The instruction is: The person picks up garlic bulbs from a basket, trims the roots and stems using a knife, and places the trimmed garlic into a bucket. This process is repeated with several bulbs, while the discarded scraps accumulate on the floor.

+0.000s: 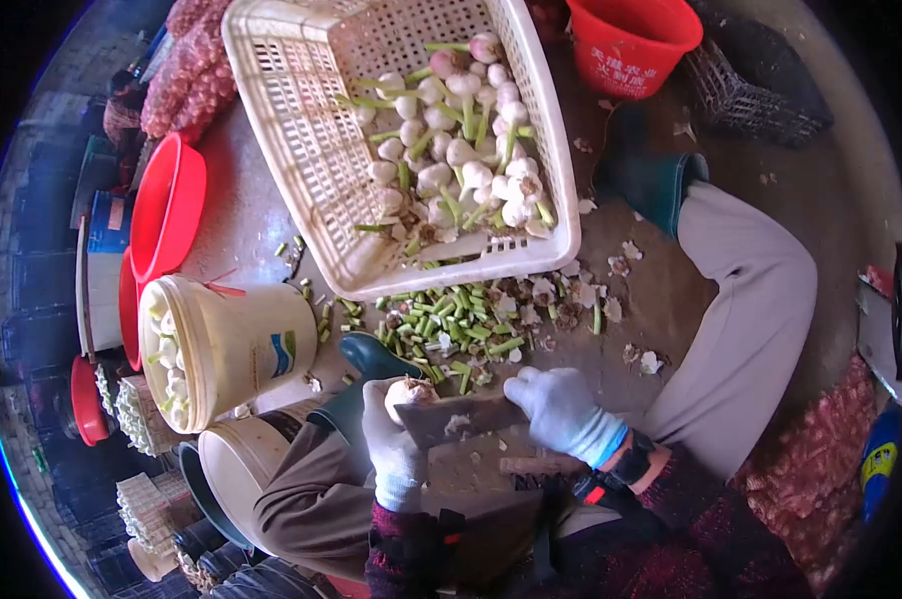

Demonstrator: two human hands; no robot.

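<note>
My left hand [391,444], in a pale work glove, is closed around a garlic bulb [411,392] in front of my lap. Gripped in my gloved right hand [563,411] is a wide-bladed knife [461,420]; its dark blade reaches left, with the tip right at the bulb. The handle is hidden in my fist. Just beyond the hands, cut green garlic stems [451,317] and peeled skins [561,299] lie on the floor. A white slatted crate [441,278] stands tilted in view behind them, holding many garlic bulbs [461,150] with stems.
On my left stands a white bucket [261,337] of trimmed garlic, beside a red basin [176,205]. A red bucket [635,50] and a black crate [760,85] are at the back right. Mesh sacks [810,479] lie at my right. A person [121,118] appears far left.
</note>
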